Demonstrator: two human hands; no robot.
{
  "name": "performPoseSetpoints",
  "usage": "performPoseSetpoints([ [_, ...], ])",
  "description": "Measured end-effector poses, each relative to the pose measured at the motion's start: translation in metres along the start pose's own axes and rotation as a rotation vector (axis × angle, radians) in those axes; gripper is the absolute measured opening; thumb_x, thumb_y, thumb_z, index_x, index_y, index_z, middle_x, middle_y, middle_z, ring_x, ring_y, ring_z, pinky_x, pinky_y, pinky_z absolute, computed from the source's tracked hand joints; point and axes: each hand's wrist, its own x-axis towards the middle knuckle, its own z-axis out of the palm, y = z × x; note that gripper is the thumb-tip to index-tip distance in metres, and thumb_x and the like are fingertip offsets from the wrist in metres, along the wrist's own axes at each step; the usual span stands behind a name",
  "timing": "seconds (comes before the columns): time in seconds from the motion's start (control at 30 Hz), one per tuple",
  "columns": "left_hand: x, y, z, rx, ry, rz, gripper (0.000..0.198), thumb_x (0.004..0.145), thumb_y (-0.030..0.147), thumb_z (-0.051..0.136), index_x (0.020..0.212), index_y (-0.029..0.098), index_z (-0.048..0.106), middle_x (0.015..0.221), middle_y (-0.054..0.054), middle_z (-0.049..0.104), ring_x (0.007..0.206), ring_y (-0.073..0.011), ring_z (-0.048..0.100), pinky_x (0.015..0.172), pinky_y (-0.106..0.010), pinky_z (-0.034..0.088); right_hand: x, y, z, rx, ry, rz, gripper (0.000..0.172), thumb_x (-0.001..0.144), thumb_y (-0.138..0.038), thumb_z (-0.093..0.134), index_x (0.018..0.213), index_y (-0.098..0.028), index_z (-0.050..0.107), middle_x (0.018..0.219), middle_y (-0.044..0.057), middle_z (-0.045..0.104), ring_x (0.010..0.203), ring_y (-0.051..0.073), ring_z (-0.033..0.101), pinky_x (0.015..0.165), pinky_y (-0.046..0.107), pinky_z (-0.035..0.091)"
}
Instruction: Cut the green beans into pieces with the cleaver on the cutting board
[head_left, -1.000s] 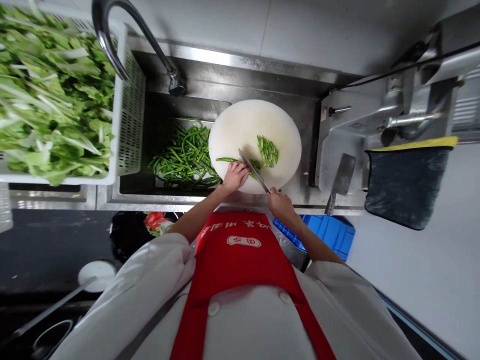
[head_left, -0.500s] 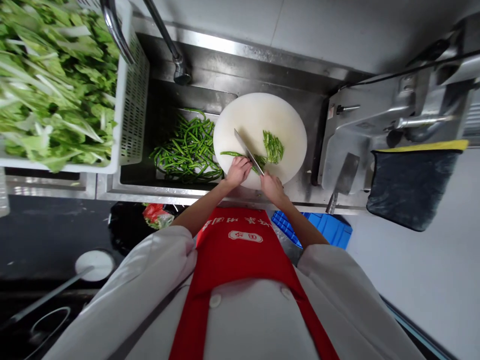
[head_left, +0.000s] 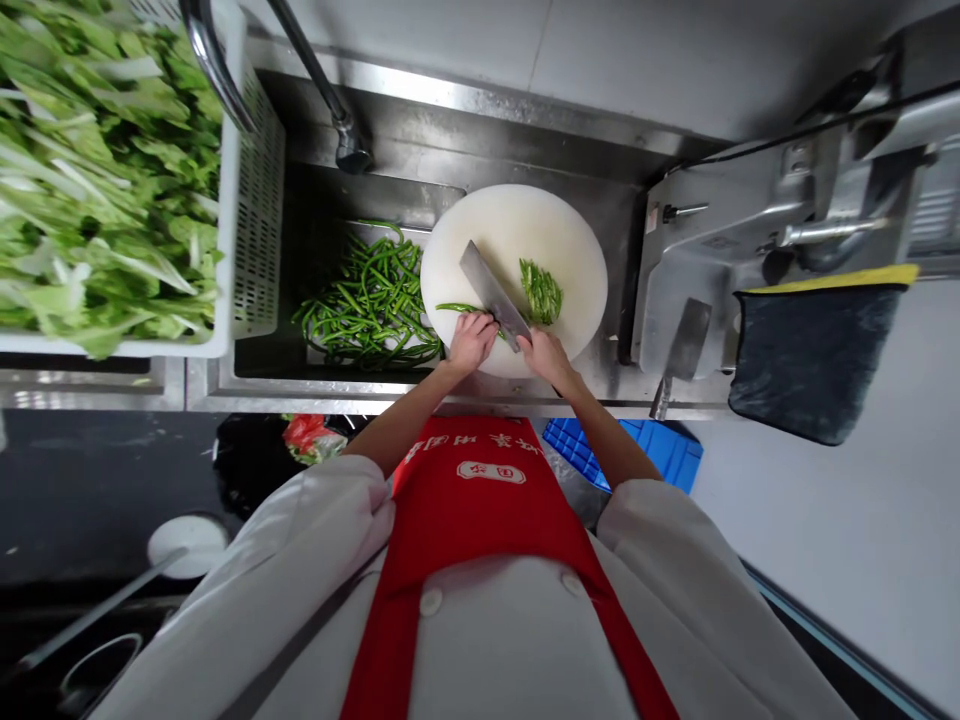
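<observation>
A round white cutting board [head_left: 525, 225] rests over the sink's right side. My right hand [head_left: 546, 356] is closed round the handle of a cleaver [head_left: 491, 292], whose broad blade lies tilted across the board. My left hand [head_left: 472, 338] is curled, pressing down long green peppers [head_left: 457, 308] at the board's near left edge, right beside the blade. A small heap of cut green pieces [head_left: 541, 291] lies to the right of the blade.
A pile of whole green peppers [head_left: 367, 300] fills the sink under the tap [head_left: 345, 140]. A white crate of leafy greens [head_left: 112, 170] stands left. A metal machine [head_left: 757, 220], a second cleaver [head_left: 679, 355] and a dark cloth [head_left: 810, 350] are right.
The cleaver has swung from a thin edge-on line to showing its broad flat side. My right hand moved closer to my left hand. The view shifted slightly.
</observation>
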Motion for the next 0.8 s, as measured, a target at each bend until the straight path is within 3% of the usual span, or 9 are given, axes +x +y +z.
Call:
performPoseSetpoints([
  [0.1,-0.001,0.000,-0.002,0.030,0.040,-0.040,0.027,0.100,0.030,0.045,0.107,0.023,0.071,0.115,-0.012,0.062,0.114,-0.0298,0.050,0.098,-0.051,0.039,-0.011,0.010,-0.003,-0.024,0.016,0.008,0.038,0.107,-0.036,0.034,0.123,-0.012,0.058,0.109,0.019,0.071,0.105,0.029,0.067,0.090,0.033,0.047],
  [0.27,0.000,0.000,0.001,0.034,0.047,-0.020,0.031,0.101,0.026,0.040,0.107,0.021,0.069,0.114,-0.012,0.063,0.111,-0.0291,0.051,0.096,-0.049,0.041,-0.037,0.008,0.013,-0.033,-0.020,0.001,0.035,0.107,-0.034,0.035,0.120,-0.012,0.059,0.103,0.018,0.072,0.098,0.028,0.069,0.085,0.032,0.048],
  [0.4,0.000,-0.003,0.000,0.006,0.078,-0.016,0.030,0.101,0.027,0.040,0.108,0.020,0.068,0.113,-0.012,0.064,0.109,-0.0277,0.052,0.095,-0.048,0.042,-0.006,-0.003,0.015,0.047,0.017,-0.018,0.036,0.107,-0.032,0.035,0.119,-0.010,0.061,0.110,0.018,0.071,0.106,0.027,0.067,0.089,0.030,0.046],
  [0.53,0.000,-0.010,-0.003,-0.034,0.098,-0.023,0.030,0.102,0.028,0.039,0.106,0.019,0.067,0.110,-0.012,0.063,0.105,-0.0261,0.054,0.093,-0.046,0.045,0.013,0.009,0.000,0.068,0.012,-0.022,0.038,0.107,-0.036,0.036,0.119,-0.010,0.062,0.114,0.019,0.070,0.111,0.028,0.065,0.092,0.031,0.045],
  [0.67,0.000,-0.012,-0.001,-0.038,0.082,-0.022,0.030,0.102,0.026,0.038,0.104,0.019,0.067,0.110,-0.011,0.062,0.105,-0.0263,0.054,0.094,-0.047,0.046,-0.014,0.019,-0.002,0.003,0.013,0.014,0.038,0.107,-0.036,0.034,0.121,-0.011,0.060,0.107,0.018,0.071,0.106,0.029,0.067,0.091,0.033,0.046],
  [0.8,0.001,-0.008,0.000,-0.052,0.063,-0.044,0.031,0.102,0.025,0.037,0.105,0.018,0.066,0.111,-0.012,0.062,0.107,-0.0264,0.053,0.095,-0.047,0.046,-0.027,0.008,0.008,0.002,-0.049,-0.031,0.037,0.107,-0.035,0.035,0.122,-0.012,0.060,0.107,0.018,0.071,0.104,0.028,0.068,0.089,0.031,0.046],
])
